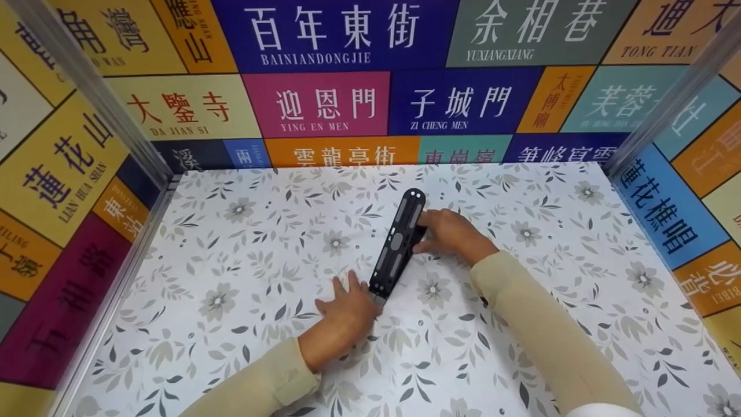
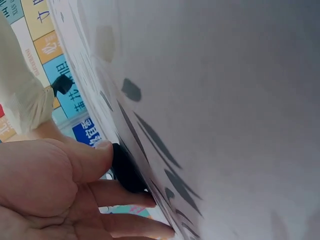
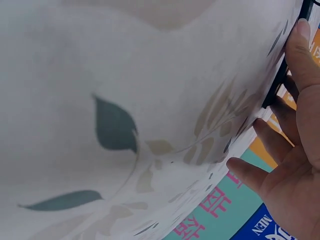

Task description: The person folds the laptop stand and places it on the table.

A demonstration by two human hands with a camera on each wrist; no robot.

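Observation:
A long black stapler [image 1: 398, 240] lies slanted on the patterned cloth, its flat underside with grey pads facing up in the head view. My left hand [image 1: 349, 313] is at its near end. In the left wrist view, the thumb and index finger of that hand [image 2: 55, 185] pinch the dark rounded end [image 2: 127, 170], while the other fingers spread against the cloth. My right hand [image 1: 451, 234] holds the stapler's right side towards the far end. The right wrist view shows the thumb of this hand [image 3: 305, 135] on the black edge [image 3: 275, 90], with fingers behind it.
A white cloth [image 1: 278, 226] printed with grey leaves and flowers covers the tabletop. Colourful panels [image 1: 315, 104] with lettering stand along the back and both sides. Clear upright corner posts [image 1: 116, 110] mark the table's far corners.

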